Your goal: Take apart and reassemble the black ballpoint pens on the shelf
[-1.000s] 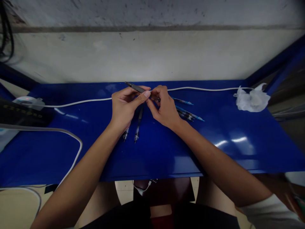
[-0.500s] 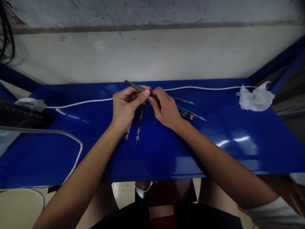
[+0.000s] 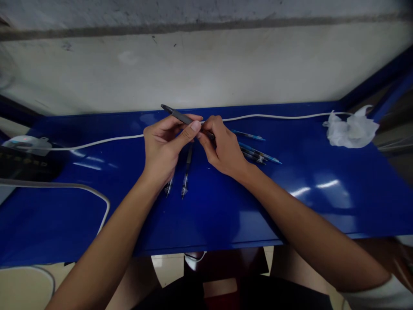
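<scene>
A dark pen with a grey grip (image 3: 181, 116) is held at an upward slant above the blue table. My left hand (image 3: 164, 148) is closed around it, thumb on top, and the pen's tapered end points up and left. My right hand (image 3: 222, 144) is closed, its thumb and fingers pinching the pen's other end, which they mostly cover. Under my left hand lie two dark pens, the nearer one (image 3: 185, 185) with a clear end. Several pens lie beyond my right hand, among them a blue pen (image 3: 263, 156); my hand covers part of them.
A white cable (image 3: 109, 138) runs along the back of the blue table (image 3: 206, 215), near the wall. Crumpled white plastic (image 3: 351, 129) sits at the right. A black box (image 3: 26, 163) stands at the left, with another white cable (image 3: 87, 189) in front.
The head view has shifted slightly. My hands have drawn a little apart, and a dark part of the pen now shows at my right fingers.
</scene>
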